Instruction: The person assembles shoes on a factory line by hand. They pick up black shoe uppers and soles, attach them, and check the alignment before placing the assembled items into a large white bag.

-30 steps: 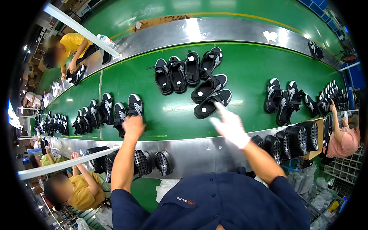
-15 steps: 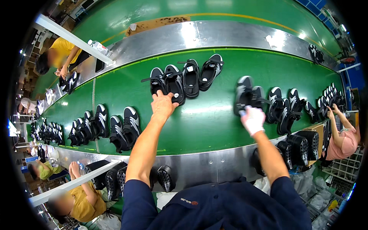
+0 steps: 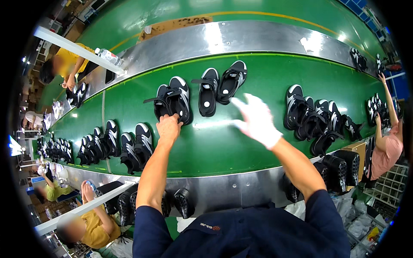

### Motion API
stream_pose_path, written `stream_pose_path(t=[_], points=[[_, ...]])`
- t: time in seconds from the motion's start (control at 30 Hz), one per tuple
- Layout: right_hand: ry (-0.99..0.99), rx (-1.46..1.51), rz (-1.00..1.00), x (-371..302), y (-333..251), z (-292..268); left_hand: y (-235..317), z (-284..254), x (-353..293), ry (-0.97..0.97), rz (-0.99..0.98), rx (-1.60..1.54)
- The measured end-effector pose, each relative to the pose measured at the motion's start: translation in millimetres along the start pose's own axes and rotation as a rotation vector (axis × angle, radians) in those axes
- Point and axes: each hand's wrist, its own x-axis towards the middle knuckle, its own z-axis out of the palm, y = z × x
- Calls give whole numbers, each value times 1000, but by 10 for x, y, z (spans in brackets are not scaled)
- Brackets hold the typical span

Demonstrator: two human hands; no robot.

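Note:
My bare left hand (image 3: 169,129) is closed at the heel end of a black sneaker (image 3: 180,96) with a white toe and side stripes. Pressed against that shoe's left side is its mate (image 3: 161,103), a loose strap sticking out. My right hand (image 3: 258,121), in a white glove, hangs above the green surface with its fingers spread and nothing in them. Just beyond it stand two more sneakers, one upright with its strap undone (image 3: 208,92) and one angled to the right (image 3: 232,81).
A green conveyor belt (image 3: 223,146) runs across, edged by metal ledges (image 3: 180,41). Sneakers crowd its right side (image 3: 294,107) and left side (image 3: 144,139). Black shoe lasts (image 3: 184,202) line the near ledge. White posts (image 3: 81,208) rise at left. Co-workers stand at both ends.
My left hand has shifted left and slightly nearer with the sneaker pair. My right hand has let go of the sneakers at right, which now stand beside others, and has moved left.

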Motion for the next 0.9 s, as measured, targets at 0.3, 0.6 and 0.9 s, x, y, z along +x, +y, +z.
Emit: stream_pose_path(t=[0.3,0.6,0.9], points=[[-230,-2,3,889,-402,982,-30,-34,-50,-29,-4,-46],[41,-224,-449,1895,1472,-120,-92,70,-102,100,92,-36],[-69,-217,-19,2284,2551,-144,-154,63,-100,62,66,-21]])
